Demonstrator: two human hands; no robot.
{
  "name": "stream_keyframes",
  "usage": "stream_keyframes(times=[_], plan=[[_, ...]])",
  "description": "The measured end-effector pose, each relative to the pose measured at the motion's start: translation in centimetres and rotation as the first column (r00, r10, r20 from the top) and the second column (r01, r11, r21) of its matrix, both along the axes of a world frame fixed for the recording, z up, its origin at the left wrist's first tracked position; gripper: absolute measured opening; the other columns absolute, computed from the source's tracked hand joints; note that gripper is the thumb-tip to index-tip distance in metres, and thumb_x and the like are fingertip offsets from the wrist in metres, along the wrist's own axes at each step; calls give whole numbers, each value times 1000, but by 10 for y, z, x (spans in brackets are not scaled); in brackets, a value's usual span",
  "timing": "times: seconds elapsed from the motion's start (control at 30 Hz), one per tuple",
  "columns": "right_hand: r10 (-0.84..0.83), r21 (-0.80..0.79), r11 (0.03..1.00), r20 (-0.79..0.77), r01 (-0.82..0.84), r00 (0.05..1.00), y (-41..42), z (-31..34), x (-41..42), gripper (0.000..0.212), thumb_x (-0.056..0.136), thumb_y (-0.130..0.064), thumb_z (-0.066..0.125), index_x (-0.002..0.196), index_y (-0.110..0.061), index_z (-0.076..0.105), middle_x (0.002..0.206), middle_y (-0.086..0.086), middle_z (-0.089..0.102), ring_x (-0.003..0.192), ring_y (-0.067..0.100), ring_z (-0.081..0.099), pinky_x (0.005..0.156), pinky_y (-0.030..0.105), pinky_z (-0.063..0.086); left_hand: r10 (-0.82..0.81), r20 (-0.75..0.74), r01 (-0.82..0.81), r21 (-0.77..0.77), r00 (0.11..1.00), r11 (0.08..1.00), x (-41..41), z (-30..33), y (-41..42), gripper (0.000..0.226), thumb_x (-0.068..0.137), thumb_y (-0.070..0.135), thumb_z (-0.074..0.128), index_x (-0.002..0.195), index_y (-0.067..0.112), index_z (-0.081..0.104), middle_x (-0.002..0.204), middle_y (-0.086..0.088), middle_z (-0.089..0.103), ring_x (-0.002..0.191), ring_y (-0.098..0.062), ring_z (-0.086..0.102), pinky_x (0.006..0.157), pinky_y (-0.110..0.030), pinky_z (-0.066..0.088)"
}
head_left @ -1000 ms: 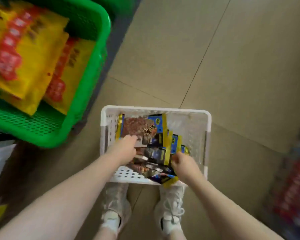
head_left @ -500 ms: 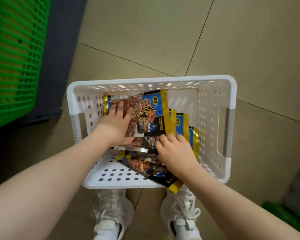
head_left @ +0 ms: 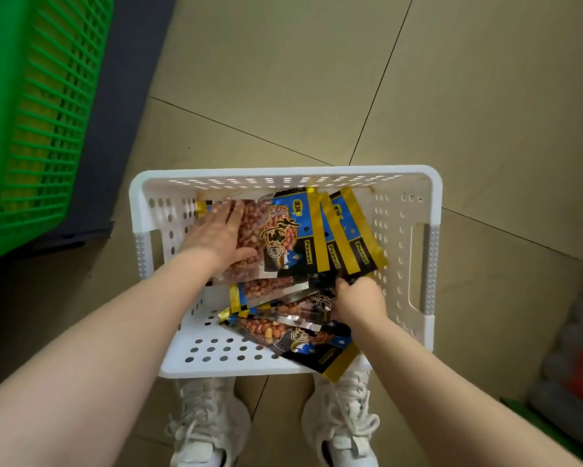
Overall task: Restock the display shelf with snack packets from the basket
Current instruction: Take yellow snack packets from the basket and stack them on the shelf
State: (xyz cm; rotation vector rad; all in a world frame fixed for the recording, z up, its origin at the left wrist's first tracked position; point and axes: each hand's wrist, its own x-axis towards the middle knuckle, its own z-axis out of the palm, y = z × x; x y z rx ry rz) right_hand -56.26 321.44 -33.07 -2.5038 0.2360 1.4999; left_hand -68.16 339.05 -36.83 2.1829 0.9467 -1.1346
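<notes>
Head view: the white basket (head_left: 285, 173) sits on the tiled floor (head_left: 283, 79); peanut packets (head_left: 296, 230) fill its middle and right, the left floor bare; left hand (head_left: 216, 230) presses flat on the top packet; right hand (head_left: 359, 299) curls around lower packets' edges; a green crate (head_left: 37, 106) stands well left.

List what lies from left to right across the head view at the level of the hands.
green basket → white basket left wall → left hand → peanut packets → right hand → white basket's right wall.

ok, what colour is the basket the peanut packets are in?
White, with round holes; basket shows best in the head view.
</notes>
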Motion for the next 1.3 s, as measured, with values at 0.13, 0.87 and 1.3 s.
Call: stream_keyframes(times=[0.13,0.87,1.3], plan=[[-582,186,800,13,570,813,8,-11,-19,29,93,-18,51,120,-10,50,107,10,63,101,31,60,93,47,49,-33,33,32,53,999,998,-3,-4,0,94,78,61,55,147,18,8,154,-13,11,141,-33,16,113,-46,23],[-370,601,734,-38,317,928,22,192,37,17,95,-14,49,87,-23,61,86,0,69,77,13,66,73,28,54,562,224,-536,-169,797,827,-24,218,-28,39,84,34,64,117,13,56,112,-12,67,103,-30,61,82,-33,49],[143,818,481,281,-315,949,125,615,65,19,87,-27,54,70,-24,63,77,7,67,73,21,58,76,54,52,420,674,-767,359,607,532,-83,676,-25,33,83,38,63,102,11,59,89,-16,70,87,-39,64,60,-34,39]])
